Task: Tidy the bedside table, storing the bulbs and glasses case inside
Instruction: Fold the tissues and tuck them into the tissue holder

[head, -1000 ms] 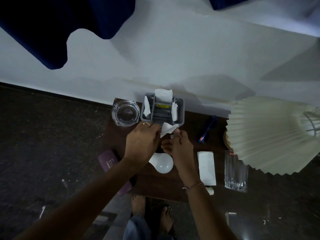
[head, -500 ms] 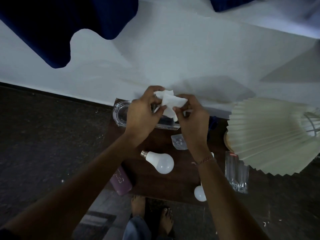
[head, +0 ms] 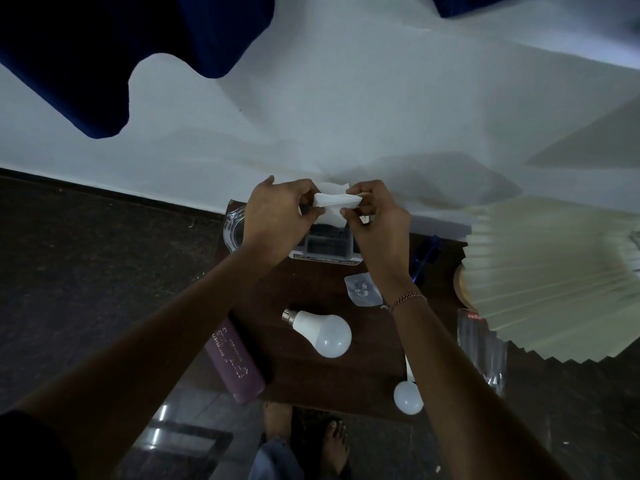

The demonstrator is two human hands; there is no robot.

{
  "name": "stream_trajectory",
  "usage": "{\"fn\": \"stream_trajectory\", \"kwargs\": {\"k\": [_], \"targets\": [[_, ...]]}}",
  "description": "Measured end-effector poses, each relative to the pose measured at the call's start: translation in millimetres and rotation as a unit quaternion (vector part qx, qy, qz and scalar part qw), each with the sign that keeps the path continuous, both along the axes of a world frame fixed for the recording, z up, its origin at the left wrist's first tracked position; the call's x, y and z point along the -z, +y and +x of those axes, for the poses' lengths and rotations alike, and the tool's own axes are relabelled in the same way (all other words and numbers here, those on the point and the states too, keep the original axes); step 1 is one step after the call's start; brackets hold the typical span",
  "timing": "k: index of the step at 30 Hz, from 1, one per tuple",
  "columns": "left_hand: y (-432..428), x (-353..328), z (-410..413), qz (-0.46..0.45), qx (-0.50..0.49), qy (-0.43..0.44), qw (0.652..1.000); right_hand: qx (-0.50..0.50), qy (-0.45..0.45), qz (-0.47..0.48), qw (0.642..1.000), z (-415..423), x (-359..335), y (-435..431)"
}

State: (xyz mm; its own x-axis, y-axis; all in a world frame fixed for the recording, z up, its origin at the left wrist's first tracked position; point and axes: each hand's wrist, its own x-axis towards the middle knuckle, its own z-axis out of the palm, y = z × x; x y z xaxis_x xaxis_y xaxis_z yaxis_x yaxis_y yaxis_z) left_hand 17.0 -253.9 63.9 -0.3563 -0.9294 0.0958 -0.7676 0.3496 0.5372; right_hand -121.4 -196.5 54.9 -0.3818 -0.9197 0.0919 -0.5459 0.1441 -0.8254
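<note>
Both hands hold one white tissue (head: 333, 206) above the back of the dark wooden bedside table (head: 311, 375). My left hand (head: 277, 216) pinches its left end and my right hand (head: 375, 216) pinches its right end. A white bulb (head: 323, 332) lies on its side mid-table, cap pointing left. A second white bulb (head: 408, 396) rests at the front edge, partly behind my right forearm. A purple glasses case (head: 235, 365) lies at the table's left edge, partly under my left forearm.
A grey tissue holder (head: 325, 245) stands below the hands, a glass ashtray (head: 233, 230) to its left. A small clear packet (head: 362, 291), blue glasses (head: 424, 256), a tall drinking glass (head: 481, 351) and a pleated lampshade (head: 554, 278) crowd the right. Bare feet (head: 304, 438) stand before the table.
The hands pulled a tissue out of the holder, lifted it above the table's back edge, and now stretch it flatter between them.
</note>
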Motion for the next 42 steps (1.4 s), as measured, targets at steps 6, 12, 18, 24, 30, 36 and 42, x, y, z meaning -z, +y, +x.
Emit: {"fn": "stream_trajectory", "kwargs": {"k": [6,12,18,24,30,36,42], "targets": [[-3.3,7.3,-0.5,-0.012,0.02,-0.067,0.997,0.008,0.019,0.004,1.0,-2.0,6.8,0.7],[0.5,12.1,-2.7,-0.039,0.042,-0.176,0.983,-0.023,0.058,0.058,0.996,-8.6,18.0,9.6],[6.1,11.8,1.7,-0.057,0.044,-0.191,0.979,-0.032,0.102,0.088,0.99,-13.9,22.4,14.9],[7.4,10.8,4.1,-0.095,0.028,-0.183,0.978,-0.033,0.102,0.076,0.991,-16.0,18.2,12.0],[11.1,16.1,4.7,-0.066,0.051,-0.213,0.973,-0.048,0.094,0.099,0.989,-15.5,20.8,12.3],[18.0,23.8,9.3,-0.076,0.036,-0.208,0.974,-0.028,0.126,0.056,0.99,-18.5,17.0,23.5],[21.6,28.8,6.0,-0.091,0.036,-0.206,0.974,-0.014,0.139,0.072,0.988,-19.6,20.3,38.6]]}}
